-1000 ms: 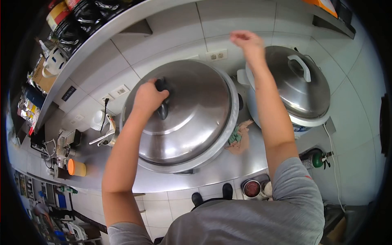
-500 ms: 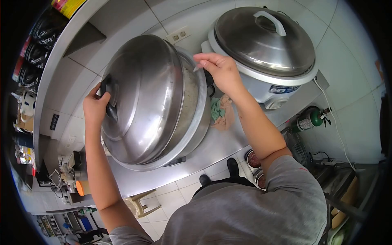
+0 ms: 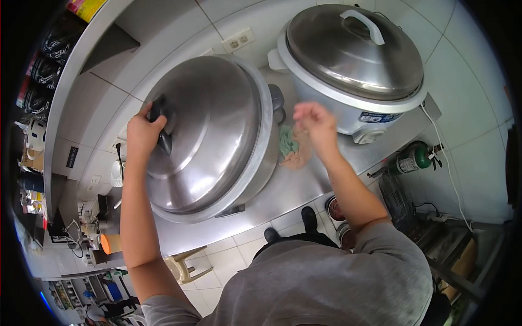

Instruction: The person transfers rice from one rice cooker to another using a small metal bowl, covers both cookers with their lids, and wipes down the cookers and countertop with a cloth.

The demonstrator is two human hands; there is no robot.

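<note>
My left hand (image 3: 144, 133) grips the black handle (image 3: 162, 122) of a large domed metal lid (image 3: 209, 130). That lid lies on the wide metal pot (image 3: 258, 179) and hides what is inside. Over the counter, right of the pot, my right hand (image 3: 316, 122) is raised with its fingers curled together; motion blurs the fingertips, and I cannot make out anything between them. Just beside that hand lie a green cloth (image 3: 288, 141) and a pinkish cloth (image 3: 299, 155).
A second cooker (image 3: 353, 117) with a metal lid (image 3: 356, 51) stands at the back right. A shelf edge (image 3: 60, 119) curves along the left. Wall outlets (image 3: 238, 41) are behind the pot. A green cylinder (image 3: 416, 159) stands right, and a stool (image 3: 185, 266) below the counter.
The large lid, tilted up half a second ago with white contents showing, has come down onto the pot. My right hand has moved from the pot's rim to the right and down.
</note>
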